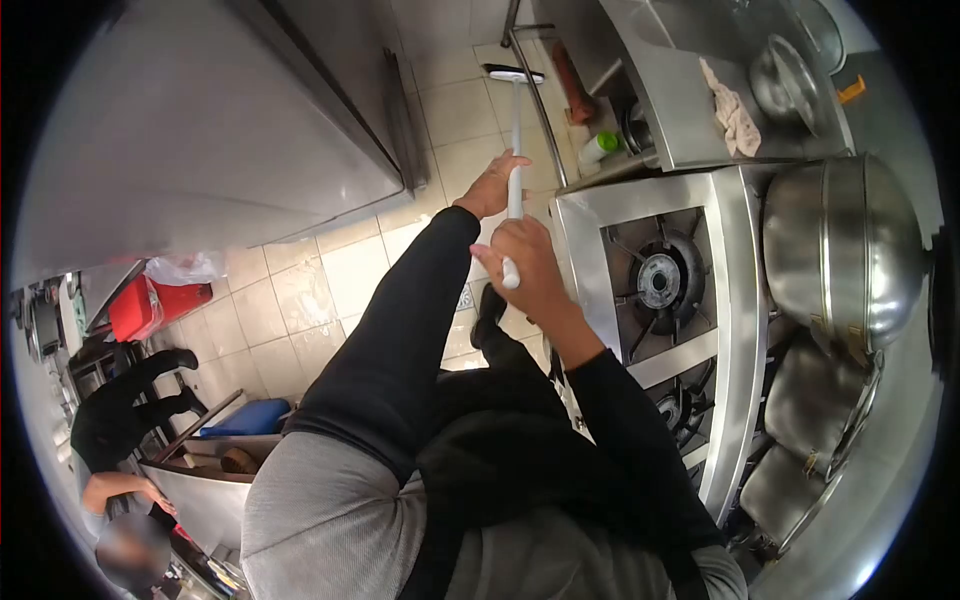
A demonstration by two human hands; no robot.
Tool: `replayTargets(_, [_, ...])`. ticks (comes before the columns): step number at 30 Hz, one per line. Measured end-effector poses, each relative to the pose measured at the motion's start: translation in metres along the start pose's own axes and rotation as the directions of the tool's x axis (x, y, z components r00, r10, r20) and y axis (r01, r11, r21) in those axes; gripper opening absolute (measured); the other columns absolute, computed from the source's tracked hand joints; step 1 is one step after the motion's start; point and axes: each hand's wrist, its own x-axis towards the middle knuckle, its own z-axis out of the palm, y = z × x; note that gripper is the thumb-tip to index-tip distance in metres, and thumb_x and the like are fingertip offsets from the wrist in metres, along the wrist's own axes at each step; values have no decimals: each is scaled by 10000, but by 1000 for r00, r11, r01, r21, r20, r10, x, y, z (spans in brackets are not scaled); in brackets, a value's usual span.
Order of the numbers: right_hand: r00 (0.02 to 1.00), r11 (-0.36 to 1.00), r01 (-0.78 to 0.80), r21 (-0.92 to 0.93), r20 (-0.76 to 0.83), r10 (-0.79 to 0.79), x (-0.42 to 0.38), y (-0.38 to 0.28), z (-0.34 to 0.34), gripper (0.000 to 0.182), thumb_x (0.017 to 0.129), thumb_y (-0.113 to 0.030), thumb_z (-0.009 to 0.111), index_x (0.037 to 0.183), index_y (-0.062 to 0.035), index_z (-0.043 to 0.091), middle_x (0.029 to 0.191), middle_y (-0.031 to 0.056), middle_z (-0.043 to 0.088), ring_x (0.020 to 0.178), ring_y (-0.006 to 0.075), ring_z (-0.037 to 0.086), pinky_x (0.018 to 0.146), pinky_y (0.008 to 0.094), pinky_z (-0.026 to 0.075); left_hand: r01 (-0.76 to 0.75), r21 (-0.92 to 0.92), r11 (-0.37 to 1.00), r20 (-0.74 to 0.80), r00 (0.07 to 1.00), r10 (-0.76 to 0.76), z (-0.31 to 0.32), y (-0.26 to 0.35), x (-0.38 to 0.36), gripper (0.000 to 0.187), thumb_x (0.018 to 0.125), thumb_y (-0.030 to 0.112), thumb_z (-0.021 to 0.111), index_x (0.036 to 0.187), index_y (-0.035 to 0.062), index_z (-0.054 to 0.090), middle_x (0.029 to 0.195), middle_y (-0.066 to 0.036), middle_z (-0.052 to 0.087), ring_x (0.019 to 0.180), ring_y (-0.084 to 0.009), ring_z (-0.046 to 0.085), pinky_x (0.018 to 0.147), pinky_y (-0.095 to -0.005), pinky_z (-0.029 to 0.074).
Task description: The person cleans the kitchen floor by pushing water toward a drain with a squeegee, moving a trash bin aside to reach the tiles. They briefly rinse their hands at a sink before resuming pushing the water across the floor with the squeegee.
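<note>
A long-handled floor squeegee [516, 118] with a white handle reaches away from me. Its white and black head [513, 74] rests on the tiles at the far end; whether the black edge is rubber or bristle is too small to tell. My left hand [489, 187] is closed around the handle farther down. Nearer to me, my right hand [530, 262] grips the handle close to its top, with the white end sticking out below the fist. Wet, shiny patches show on the tiled floor [357, 270].
To the right stands a gas stove [655, 365], with large metal pots [842, 255] beyond it. A metal cabinet [250, 130] fills the upper left. A green-capped bottle [600, 147] sits under the steel counter [690, 110]. Another person [120, 430] is at the lower left, near a red bin [150, 308].
</note>
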Motion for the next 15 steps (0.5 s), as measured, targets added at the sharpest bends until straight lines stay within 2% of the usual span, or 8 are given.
replayTargets(1, [1000, 1000, 7, -29, 12, -6, 2, -13, -7, 290, 859, -223, 731, 696, -54, 560, 728, 114, 574, 777, 328, 588, 907, 474, 438, 9, -2, 1000, 6, 1000, -9, 8, -1, -2, 636, 836, 294, 790, 1370, 176, 465, 1590, -295, 253, 1483, -451, 233, 1219, -450, 244])
replayTargets(3, [1000, 999, -4, -32, 10, 4, 10, -49, -26, 296, 859, -218, 729, 685, -56, 553, 716, 112, 573, 763, 319, 587, 883, 469, 438, -176, 104, 979, -215, 957, 195, 21, 5, -1, 359, 855, 224, 783, 1121, 108, 573, 1420, -226, 505, 1283, -386, 499, 1092, -402, 409])
replayTargets(4, [1000, 999, -10, -41, 8, 10, 15, -64, -35, 302, 860, -214, 727, 675, -57, 547, 704, 110, 572, 749, 310, 587, 859, 465, 438, -182, 103, 978, -209, 957, 200, 33, 9, 1, 359, 855, 224, 783, 1121, 108, 573, 1420, -226, 505, 1283, -386, 499, 1092, -402, 409])
replayTargets(5, [1000, 999, -11, -46, 3, 12, 21, -78, -43, 302, 860, -214, 727, 675, -57, 547, 704, 110, 572, 749, 310, 587, 859, 465, 438, -154, -412, 898, -263, 964, 44, 46, 15, 2, 254, 865, 181, 774, 975, 79, 569, 1200, -175, 565, 1071, -326, 533, 945, -366, 450])
replayTargets(7, [995, 997, 74, -9, -71, -75, 27, -102, -51, 378, 838, -190, 778, 634, -79, 481, 631, 94, 527, 629, 312, 530, 714, 428, 431, -135, -813, 567, -236, 966, -108, 47, 38, -12, 223, 875, 137, 765, 829, 50, 565, 980, -124, 625, 859, -265, 566, 799, -331, 491])
replayTargets(11, [988, 984, 153, 86, -33, -151, 10, -155, -49, 364, 828, -176, 793, 644, -63, 500, 635, 105, 534, 564, 302, 507, 568, 399, 401, -533, -474, 701, -536, 806, 251, 7, 96, -94, 353, 863, 94, 758, 643, 26, 489, 653, -115, 472, 625, -247, 448, 609, -342, 422])
replayTargets(13, [985, 981, 167, 103, -59, -161, -3, -192, -53, 349, 831, -153, 793, 660, -35, 513, 631, 102, 518, 552, 290, 518, 541, 372, 392, -495, -383, 780, -472, 831, 296, -6, 103, -138, 391, 844, 187, 776, 626, 29, 493, 626, -132, 492, 617, -289, 485, 608, -372, 439])
replayTargets(15, [995, 992, 100, 80, -30, -98, -23, -232, -61, 320, 796, -252, 829, 723, -51, 590, 626, 86, 530, 583, 284, 566, 607, 342, 483, -445, -343, 827, -433, 857, 281, -24, 115, -184, 447, 827, 300, 788, 604, 33, 507, 596, -155, 520, 603, -342, 530, 600, -409, 455])
